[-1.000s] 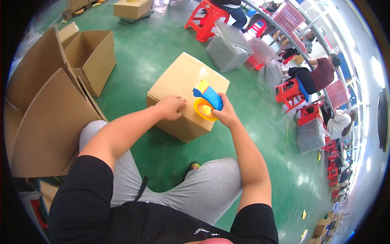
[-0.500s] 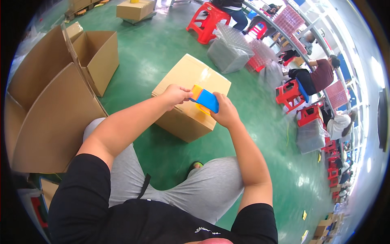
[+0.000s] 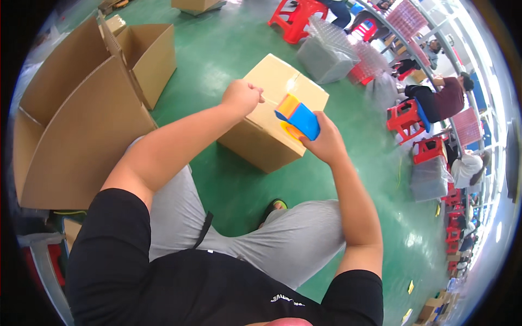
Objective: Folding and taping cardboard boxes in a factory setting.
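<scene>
My right hand [image 3: 326, 140] is wrapped round a blue and orange tape dispenser [image 3: 305, 120], with a yellow ring showing beneath it. It is over the right part of a closed cardboard box [image 3: 266, 138], which stands between my knees and the line of stools. My left hand [image 3: 243, 99] is closed, with thumb and fingers pressed together above the box's left side. A gap separates it from the dispenser's orange end. Whatever its fingertips pinch, if anything, is too small to make out. A shiny strip runs along the seam on the box top.
Tall open cartons [image 3: 81, 130] stand close on my left, with another open box [image 3: 149, 60] behind. A grey plastic-covered bin [image 3: 329, 57] and a red stool [image 3: 298, 19] are beyond the box. People sit along workbenches on the right, on stools [image 3: 405, 120].
My left hand has come off the dispenser's orange end and moved apart from it, up and left relative to the dispenser. The view has shifted, so the box appears higher and further right.
</scene>
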Action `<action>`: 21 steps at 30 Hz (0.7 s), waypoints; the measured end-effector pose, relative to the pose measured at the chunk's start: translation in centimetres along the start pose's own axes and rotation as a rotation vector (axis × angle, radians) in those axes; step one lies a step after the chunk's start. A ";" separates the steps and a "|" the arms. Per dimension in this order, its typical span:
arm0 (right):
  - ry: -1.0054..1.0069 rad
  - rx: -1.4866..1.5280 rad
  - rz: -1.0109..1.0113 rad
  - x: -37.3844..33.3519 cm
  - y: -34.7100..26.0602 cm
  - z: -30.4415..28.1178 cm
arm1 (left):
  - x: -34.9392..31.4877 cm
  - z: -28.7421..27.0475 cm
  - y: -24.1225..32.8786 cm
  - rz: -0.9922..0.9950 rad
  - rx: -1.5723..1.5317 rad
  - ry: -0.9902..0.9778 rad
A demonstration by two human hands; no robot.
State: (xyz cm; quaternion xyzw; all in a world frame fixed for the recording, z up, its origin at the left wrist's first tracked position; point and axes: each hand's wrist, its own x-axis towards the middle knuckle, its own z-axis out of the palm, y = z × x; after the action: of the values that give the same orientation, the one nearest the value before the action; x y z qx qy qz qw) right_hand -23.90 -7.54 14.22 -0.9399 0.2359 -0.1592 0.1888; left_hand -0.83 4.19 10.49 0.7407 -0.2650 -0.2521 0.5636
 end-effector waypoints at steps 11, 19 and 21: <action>-0.209 -0.163 0.176 -6.0 2.7 -1.9 | 8.1 -9.1 -11.2 -0.212 0.628 0.059; -0.309 -0.229 0.187 -5.1 1.8 -0.7 | 9.3 -8.0 -15.2 -0.170 0.646 0.060; -0.323 -0.224 0.214 -4.7 1.5 -0.7 | 9.0 -7.7 -14.6 -0.175 0.661 0.082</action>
State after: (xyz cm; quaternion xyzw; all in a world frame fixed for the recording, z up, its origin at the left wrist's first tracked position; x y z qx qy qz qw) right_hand -28.71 -6.58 13.17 -0.9378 0.3173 0.0415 0.1344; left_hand 12.52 6.76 -2.50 0.9127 -0.2448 -0.1699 0.2795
